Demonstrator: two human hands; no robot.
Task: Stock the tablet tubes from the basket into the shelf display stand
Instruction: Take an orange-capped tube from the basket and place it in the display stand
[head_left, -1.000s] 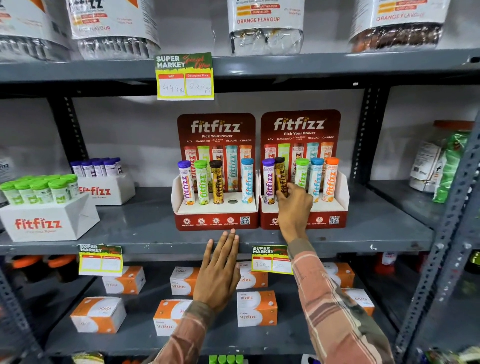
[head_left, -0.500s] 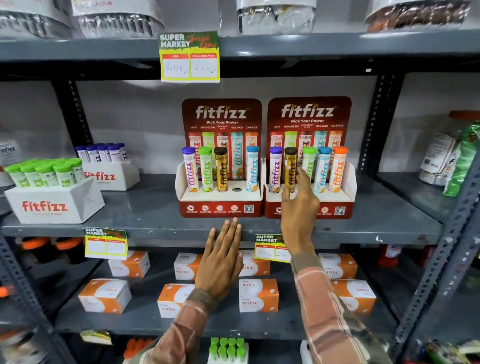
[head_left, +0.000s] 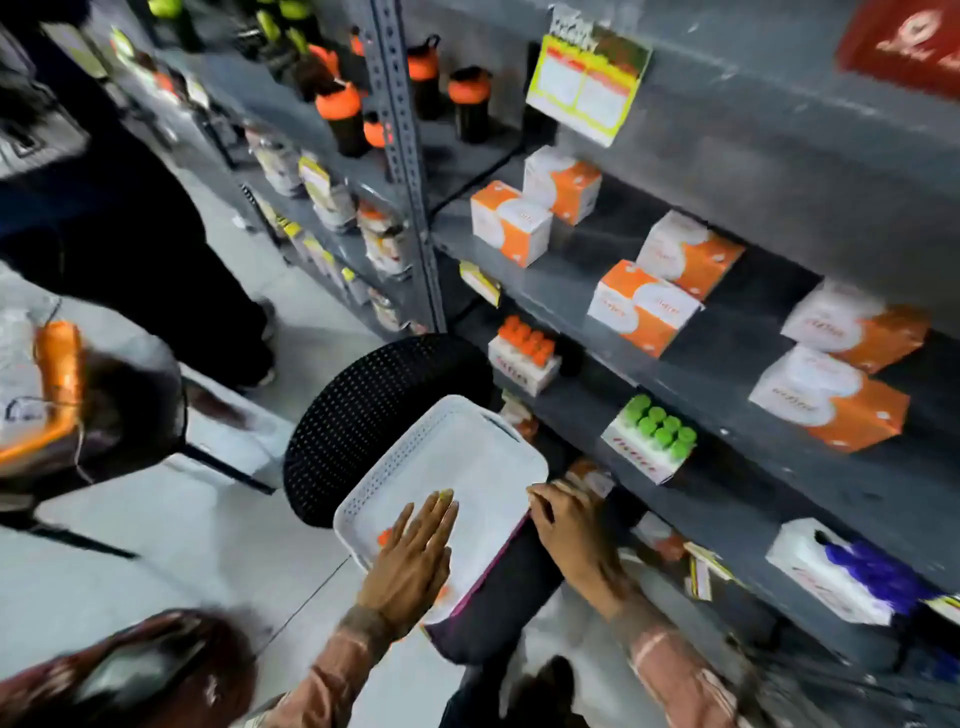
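Note:
A white perforated basket sits tilted on a black perforated stool in front of the lower shelves. My left hand lies flat inside it with fingers stretched out, over tablet tubes of which only an orange cap and a yellow-green tip show. My right hand curls over the basket's right rim. Only a red corner of the display stand shows at the top right, on the shelf above. The picture is blurred.
Orange-and-white boxes fill the shelf on the right. Below them stand trays of green-capped tubes, orange-capped tubes and purple-capped tubes. Black shakers with orange lids stand further back. A person in dark clothes is at the left.
The view has swung down and left from the display stand to the basket. My right hand left the tubes in the stand and went to the basket's rim; my left hand dropped into the basket.

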